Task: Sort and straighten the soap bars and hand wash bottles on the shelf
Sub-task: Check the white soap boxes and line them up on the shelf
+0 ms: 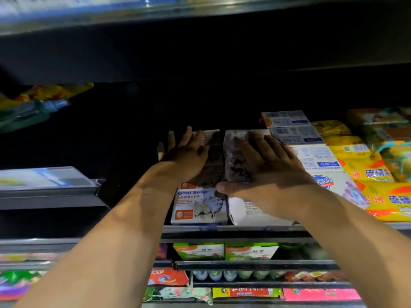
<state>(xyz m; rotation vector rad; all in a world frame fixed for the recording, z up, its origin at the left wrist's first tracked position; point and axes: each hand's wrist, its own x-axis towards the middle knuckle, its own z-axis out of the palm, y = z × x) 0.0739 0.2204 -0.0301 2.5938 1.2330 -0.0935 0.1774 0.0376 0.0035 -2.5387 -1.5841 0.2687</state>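
Note:
Two rows of white soap boxes run back into a dark shelf. My left hand [185, 155] lies flat with straight fingers on top of the left row, whose front box reads Goat Soap [198, 206]. My right hand [262, 167] rests palm down on the right row of white and purple boxes [249, 212], thumb reaching toward the gap between the rows. Both forearms stretch in from the bottom of the view.
Right of my hands lie white Safeguard soap packs [320, 161] and yellow soap packets [369, 167]. The shelf's front rail [233, 230] runs below the boxes. Green boxes [224, 251] and small bottles sit on lower shelves. A bottle [33, 112] lies at far left.

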